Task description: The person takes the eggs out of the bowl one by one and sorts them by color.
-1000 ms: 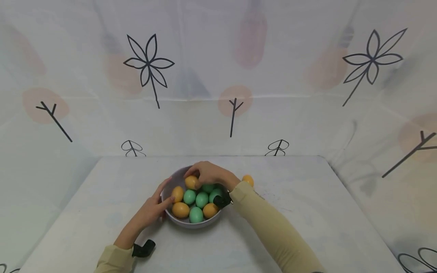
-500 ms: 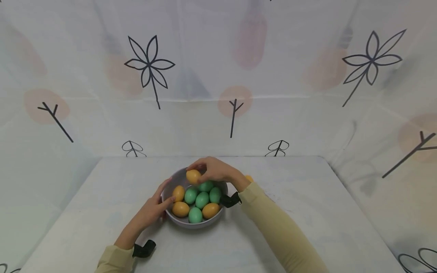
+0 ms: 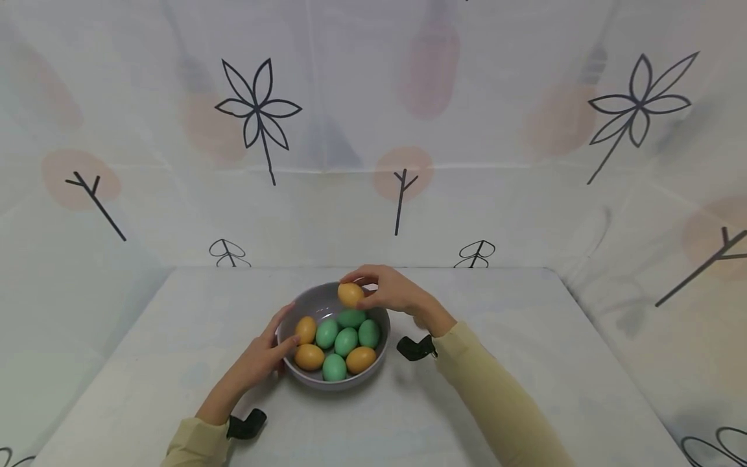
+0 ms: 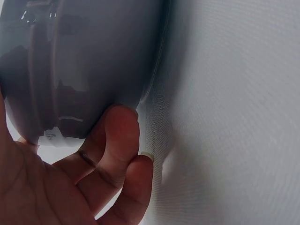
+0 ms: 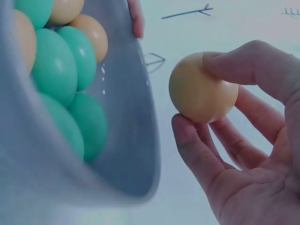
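A round grey bowl point(image 3: 318, 301) stands on the white table, with several green eggs point(image 3: 346, 342) and three orange eggs point(image 3: 360, 360) inside. At its left side my left hand point(image 3: 257, 357) grips the wall, thumb over the rim; the left wrist view has its fingers point(image 4: 123, 140) curled against the outside of the bowl point(image 4: 93, 61) near its base. Between thumb and fingertips my right hand point(image 3: 399, 292) pinches another orange egg point(image 3: 351, 295), held up over the bowl's far right rim. In the right wrist view this egg point(image 5: 199, 89) is apart from the bowl point(image 5: 133, 140).
The white tabletop point(image 3: 496, 363) extends to both sides and in front of the bowl. A pale printed cloth point(image 3: 327, 214) stands behind the table and along its sides. Dark wrist cameras point(image 3: 248, 425) hang at both sleeves.
My right hand has lifted the orange egg from among the others and carried it up and right. An orange egg seen on the table right of the bowl is now hidden. My left hand stays put.
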`<act>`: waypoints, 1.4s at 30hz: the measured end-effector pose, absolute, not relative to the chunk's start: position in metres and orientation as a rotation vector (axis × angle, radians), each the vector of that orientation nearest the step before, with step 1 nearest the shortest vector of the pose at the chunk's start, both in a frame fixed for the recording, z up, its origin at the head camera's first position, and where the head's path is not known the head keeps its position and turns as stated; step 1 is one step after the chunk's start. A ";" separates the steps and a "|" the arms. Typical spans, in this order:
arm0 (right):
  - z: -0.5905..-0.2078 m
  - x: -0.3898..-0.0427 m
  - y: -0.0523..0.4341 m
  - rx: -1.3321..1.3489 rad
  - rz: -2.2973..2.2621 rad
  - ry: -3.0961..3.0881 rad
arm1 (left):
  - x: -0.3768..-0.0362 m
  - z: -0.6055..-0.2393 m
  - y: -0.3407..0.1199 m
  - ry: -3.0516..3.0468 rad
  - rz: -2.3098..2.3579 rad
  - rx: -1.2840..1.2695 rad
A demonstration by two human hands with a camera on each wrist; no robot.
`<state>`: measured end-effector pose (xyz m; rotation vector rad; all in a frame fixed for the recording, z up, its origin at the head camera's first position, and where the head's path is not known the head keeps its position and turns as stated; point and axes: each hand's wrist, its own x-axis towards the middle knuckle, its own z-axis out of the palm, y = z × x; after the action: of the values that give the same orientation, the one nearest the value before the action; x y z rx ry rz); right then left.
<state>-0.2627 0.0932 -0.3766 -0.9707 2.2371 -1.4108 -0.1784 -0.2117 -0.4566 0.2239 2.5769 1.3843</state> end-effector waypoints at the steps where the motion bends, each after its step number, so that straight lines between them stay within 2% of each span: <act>1: -0.377 -0.262 0.096 -0.967 -1.415 2.248 | -0.178 -0.457 -0.212 2.579 1.383 0.225; 27: -0.413 -0.245 0.206 -0.530 -1.632 2.434 | -0.177 -0.456 -0.213 2.588 1.373 0.229; 35: -0.434 -0.242 0.244 -0.320 -1.577 2.546 | -0.179 -0.457 -0.213 2.574 1.388 0.227; 42: -0.450 -0.237 0.259 -0.216 -1.501 2.571 | -0.179 -0.458 -0.213 2.583 1.377 0.221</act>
<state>-0.2372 0.2586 -0.4502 -0.2162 2.5711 -1.5014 -0.1792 -0.2125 -0.4576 0.2211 2.5827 1.3769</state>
